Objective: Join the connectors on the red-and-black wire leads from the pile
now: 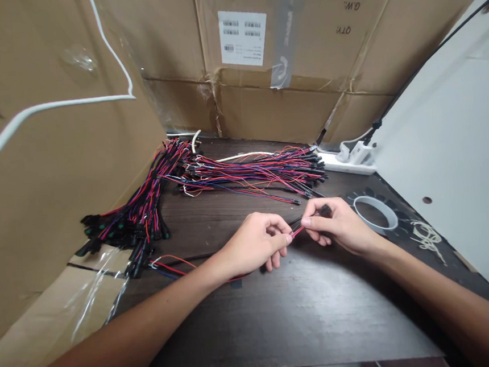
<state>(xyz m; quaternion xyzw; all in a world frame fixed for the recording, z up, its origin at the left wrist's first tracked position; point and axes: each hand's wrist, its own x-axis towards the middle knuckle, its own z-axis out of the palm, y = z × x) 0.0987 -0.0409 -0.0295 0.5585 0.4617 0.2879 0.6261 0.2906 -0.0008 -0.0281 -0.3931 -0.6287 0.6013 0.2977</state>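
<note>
Over the middle of the dark table, my left hand (263,236) pinches the red and dark wires of a wire harness (299,229) between thumb and fingers. Close beside it, my right hand (333,224) grips the same harness near its end, where a small black connector (325,210) shows above the fingers. Only a short stretch of wire is visible between the two hands. Behind my left forearm lie loose red, black and blue wires (172,268), partly covered by the arm; whether they belong to the held harness I cannot tell.
A heap of wire harnesses (144,206) lies at the left, another bundle (252,174) across the back. On the right are a power strip (348,164), a roll of tape (375,213) and pale string ties (426,236). Cardboard (255,108) walls the back and left.
</note>
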